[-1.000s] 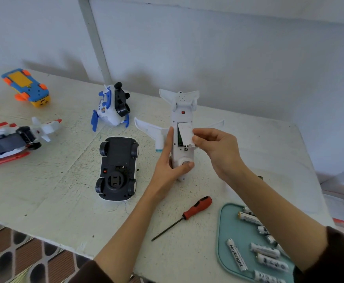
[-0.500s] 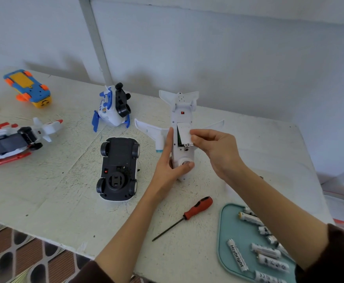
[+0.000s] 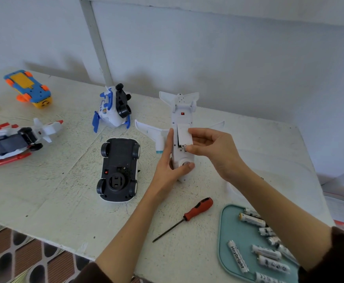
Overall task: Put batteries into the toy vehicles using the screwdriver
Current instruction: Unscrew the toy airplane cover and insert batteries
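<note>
**Desk:** What do the hands have?

**Operator:** From my feed, the left hand (image 3: 170, 164) is wrapped around the nose end of the white toy plane (image 3: 182, 127), thumb across its round front wheel. The plane lies belly-up near the table's (image 3: 44, 201) back edge. The right hand (image 3: 210, 149) pinches the white battery cover (image 3: 184, 136) by its near end, fingertips (image 3: 191, 131) along its side, the cover sitting over the belly compartment. I can't tell whether it is fully seated.

**Desk:** And the tools?

**Operator:** The screwdriver (image 3: 184, 218), red-handled, lies loose between my forearms toward the front edge, tip pointing at that edge. Batteries (image 3: 266, 252) are scattered in a teal tray (image 3: 228, 237) at the front right corner.

**Desk:** Other toys?

**Operator:** A black car (image 3: 119, 169) lies upside down just left of the left hand. A blue-and-white vehicle (image 3: 111, 108) stands behind it; a red-and-white one (image 3: 13, 142) lies at the left edge, with an orange-and-blue car (image 3: 29, 87) near the back left corner.
</note>
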The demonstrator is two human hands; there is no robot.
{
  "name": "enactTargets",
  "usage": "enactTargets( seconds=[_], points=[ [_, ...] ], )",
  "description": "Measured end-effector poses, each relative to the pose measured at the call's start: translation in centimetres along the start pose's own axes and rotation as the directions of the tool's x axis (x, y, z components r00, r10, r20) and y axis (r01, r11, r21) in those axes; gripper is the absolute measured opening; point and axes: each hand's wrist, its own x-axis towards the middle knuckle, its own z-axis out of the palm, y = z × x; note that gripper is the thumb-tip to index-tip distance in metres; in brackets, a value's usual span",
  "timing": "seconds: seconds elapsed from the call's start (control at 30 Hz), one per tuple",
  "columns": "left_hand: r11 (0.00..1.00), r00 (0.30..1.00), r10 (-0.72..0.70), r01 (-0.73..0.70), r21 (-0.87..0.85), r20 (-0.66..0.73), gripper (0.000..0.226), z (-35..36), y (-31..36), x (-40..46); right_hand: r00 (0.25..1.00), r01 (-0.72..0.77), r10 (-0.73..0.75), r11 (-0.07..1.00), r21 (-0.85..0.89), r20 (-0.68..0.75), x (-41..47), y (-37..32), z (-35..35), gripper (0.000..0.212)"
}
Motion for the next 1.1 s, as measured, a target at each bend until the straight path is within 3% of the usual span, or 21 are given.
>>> enactTargets(
  seconds=[0.17, 0.27, 0.33, 0.5, 1.1],
  points=[
    [1.0, 1.0, 0.008, -0.008, -0.008, 0.006, 0.091, -0.1, -0.1, 0.1, 0.997, 0.075, -0.078, 0.977, -0.198, -0.008, 0.3, 0.1, -0.1, 0.045],
    [1.0, 1.0, -0.004, 0.004, -0.012, 0.0, 0.091, 0.0, 0.0, 0.1, 0.973, 0.203, -0.231, 0.837, -0.509, 0.007, 0.8, 0.7, -0.1, 0.04],
    [1.0, 1.0, -0.01, 0.01, -0.025, -0.008, 0.09, 0.0, 0.0, 0.1, 0.961, 0.235, -0.277, 0.767, -0.597, 0.024, 0.9, 1.1, -0.2, 0.038],
    [0.999, 1.0, 0.001, -0.001, -0.038, 0.003, 0.09, -0.1, -0.1, 0.1, 0.935, 0.296, -0.352, 0.702, -0.648, 0.047, 1.1, 2.0, -0.1, 0.036],
    [0.998, 1.0, 0.013, -0.013, -0.068, 0.003, 0.09, -0.1, -0.1, 0.1, 0.899, 0.356, -0.435, 0.648, -0.673, 0.058, 1.5, 2.9, 0.3, 0.037]
  ],
)
